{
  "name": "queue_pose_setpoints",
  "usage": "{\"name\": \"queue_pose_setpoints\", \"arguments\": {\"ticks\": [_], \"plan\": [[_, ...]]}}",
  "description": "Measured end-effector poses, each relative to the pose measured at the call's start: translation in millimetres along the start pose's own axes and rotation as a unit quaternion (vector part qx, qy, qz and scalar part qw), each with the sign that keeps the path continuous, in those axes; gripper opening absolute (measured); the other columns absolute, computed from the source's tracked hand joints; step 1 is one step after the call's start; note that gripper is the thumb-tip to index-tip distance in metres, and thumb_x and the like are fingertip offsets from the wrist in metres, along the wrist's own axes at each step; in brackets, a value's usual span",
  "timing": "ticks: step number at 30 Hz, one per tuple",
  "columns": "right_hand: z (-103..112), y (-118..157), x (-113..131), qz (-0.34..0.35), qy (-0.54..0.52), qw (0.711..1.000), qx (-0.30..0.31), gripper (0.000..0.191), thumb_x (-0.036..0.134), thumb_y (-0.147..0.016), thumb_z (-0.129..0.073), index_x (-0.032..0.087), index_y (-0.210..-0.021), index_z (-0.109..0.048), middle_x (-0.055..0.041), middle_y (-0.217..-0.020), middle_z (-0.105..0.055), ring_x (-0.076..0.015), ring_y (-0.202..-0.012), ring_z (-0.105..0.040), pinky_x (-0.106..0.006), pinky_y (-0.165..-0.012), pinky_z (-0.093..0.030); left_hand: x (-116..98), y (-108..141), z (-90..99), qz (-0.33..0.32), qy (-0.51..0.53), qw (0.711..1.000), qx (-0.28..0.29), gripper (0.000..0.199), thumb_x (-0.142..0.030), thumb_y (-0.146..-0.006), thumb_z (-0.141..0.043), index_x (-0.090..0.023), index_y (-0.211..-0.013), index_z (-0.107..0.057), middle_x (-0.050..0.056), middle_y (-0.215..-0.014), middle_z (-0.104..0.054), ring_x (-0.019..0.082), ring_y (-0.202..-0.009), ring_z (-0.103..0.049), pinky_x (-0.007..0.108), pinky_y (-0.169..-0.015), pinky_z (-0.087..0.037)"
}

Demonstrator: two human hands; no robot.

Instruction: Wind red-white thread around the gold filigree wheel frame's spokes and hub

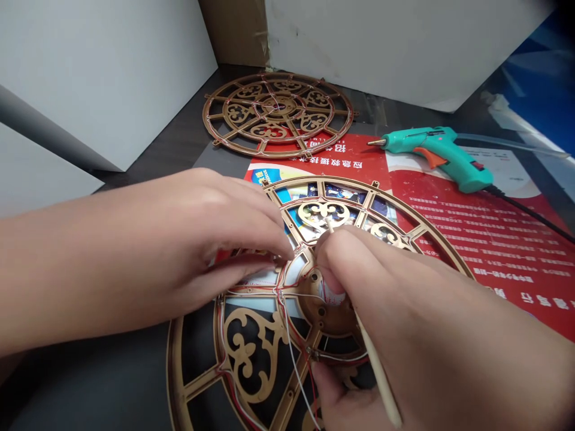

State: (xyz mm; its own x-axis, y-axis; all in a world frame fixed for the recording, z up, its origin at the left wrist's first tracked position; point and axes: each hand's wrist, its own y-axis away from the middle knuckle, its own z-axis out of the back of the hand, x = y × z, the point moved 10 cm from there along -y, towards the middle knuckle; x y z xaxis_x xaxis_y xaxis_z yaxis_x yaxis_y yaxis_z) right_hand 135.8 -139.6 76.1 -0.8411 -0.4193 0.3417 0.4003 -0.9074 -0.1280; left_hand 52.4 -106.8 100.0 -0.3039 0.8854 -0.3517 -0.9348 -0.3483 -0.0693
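Head view; right grip pinches wooden stick above filigree wheel.

Two hands show: one left hand and one right hand. Two round gold lattice frames lie in the picture, one at upper centre and one at lower centre. There is one teal hot glue gun at upper right, one thin wooden stick at lower right, and one red printed sheet at right.
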Motion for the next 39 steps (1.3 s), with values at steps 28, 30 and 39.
{"name": "queue_pose_setpoints", "arguments": {"ticks": [28, 30, 39], "plan": [[13, 29, -6, 0.034, -0.032, 0.997, -0.065, 0.047, 0.023, -0.06, -0.083, 0.031, -0.091, -0.049, 0.0029, -0.074, -0.059, -0.0173, -0.05, -0.054, -0.037, -0.037, -0.045, -3, 18, -11.9, -0.035, 0.026, 0.997, -0.058, 0.021, -0.027, -0.118, -0.063, -0.032, -0.122, -0.083, -0.005, -0.131, -0.083, 0.018, -0.127, -0.081, 0.025, -0.103, -0.068], [14, 30, -7, 0.031, -0.033, 0.997, -0.07, 0.047, 0.025, -0.06, -0.083, 0.032, -0.09, -0.047, 0.0024, -0.075, -0.061, -0.0171, -0.048, -0.054, -0.036, -0.034, -0.041, 0, 20, -11.0, -0.028, 0.037, 0.997, -0.064, 0.019, -0.028, -0.117, -0.066, -0.033, -0.123, -0.083, -0.005, -0.133, -0.083, 0.018, -0.128, -0.081, 0.025, -0.104, -0.068], [13, 33, -4, 0.042, -0.024, 0.996, -0.072, 0.052, 0.028, -0.062, -0.085, 0.032, -0.093, -0.043, 0.0042, -0.071, -0.053, -0.0167, -0.048, -0.046, -0.037, -0.038, -0.037, 9, 19, -12.7, 0.002, 0.083, 0.995, -0.063, 0.02, -0.025, -0.113, -0.073, -0.037, -0.105, -0.087, -0.01, -0.135, -0.082, 0.01, -0.122, -0.079, 0.02, -0.099, -0.064]]}}
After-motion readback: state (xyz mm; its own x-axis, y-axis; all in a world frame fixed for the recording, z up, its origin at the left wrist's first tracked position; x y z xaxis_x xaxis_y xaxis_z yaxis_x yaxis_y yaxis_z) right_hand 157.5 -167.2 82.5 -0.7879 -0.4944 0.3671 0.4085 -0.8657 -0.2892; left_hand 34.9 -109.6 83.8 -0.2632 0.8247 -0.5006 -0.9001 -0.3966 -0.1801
